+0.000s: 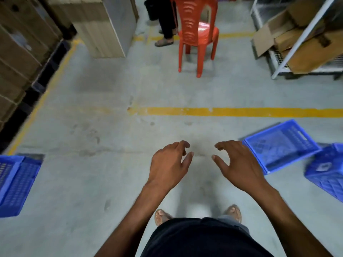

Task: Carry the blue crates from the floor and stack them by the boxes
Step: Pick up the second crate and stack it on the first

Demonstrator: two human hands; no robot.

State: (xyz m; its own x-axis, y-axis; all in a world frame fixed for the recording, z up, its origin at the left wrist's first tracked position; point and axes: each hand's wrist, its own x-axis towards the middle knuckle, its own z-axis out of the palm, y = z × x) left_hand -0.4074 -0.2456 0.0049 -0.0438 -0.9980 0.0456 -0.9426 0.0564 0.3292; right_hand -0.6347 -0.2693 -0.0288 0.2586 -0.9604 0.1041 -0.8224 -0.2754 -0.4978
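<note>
Over floor [92,127], left grip [168,164] and right grip [239,164] loosely spread; blue crate [282,145] beside right grip.

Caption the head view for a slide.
Left hand and right hand hover empty between blue crates on the floor, red chair ahead.

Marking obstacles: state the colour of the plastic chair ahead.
The chair is red-orange plastic, seen best in the head view, standing beyond the yellow floor line.

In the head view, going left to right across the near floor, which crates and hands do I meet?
Blue crate at the left edge → left hand → right hand → blue crate beside the right hand → blue crate at the right edge.
</note>
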